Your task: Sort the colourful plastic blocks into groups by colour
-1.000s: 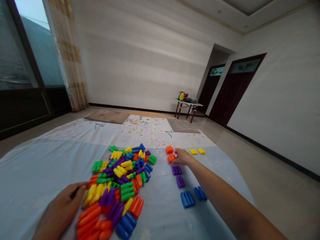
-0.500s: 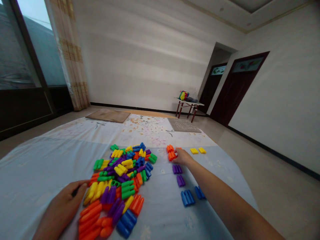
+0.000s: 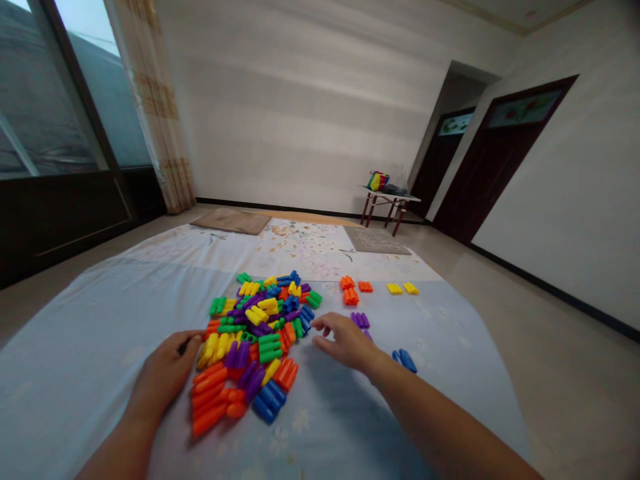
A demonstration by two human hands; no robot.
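Note:
A heap of bullet-shaped plastic building blocks (image 3: 270, 310) in orange, yellow, green, blue and purple lies on the bedsheet. My left hand (image 3: 167, 370) rests at the heap's left edge, index finger and thumb drawn together beside an orange block (image 3: 213, 325); whatever they may pinch is hidden. To the right of the heap, my right hand (image 3: 345, 341) hovers with thumb and fingers apart and nothing between them, near some blue blocks (image 3: 307, 320). Past it lie orange blocks (image 3: 349, 291), purple blocks (image 3: 360, 321), yellow blocks (image 3: 403, 289) and blue blocks (image 3: 405, 360), the purple and blue partly hidden by my right arm.
The light blue sheet (image 3: 450, 400) has a floral white band (image 3: 310, 250) at its far end. Two flat mats (image 3: 233, 221) lie there. Beyond stands a small table (image 3: 390, 195) with a colourful bag (image 3: 378, 181). A curtained window is at left, doors at right.
My right hand has left the orange blocks and moved left and nearer, to the heap's right side, its fingers now apart. My left hand stays at the heap. The view has shifted slightly.

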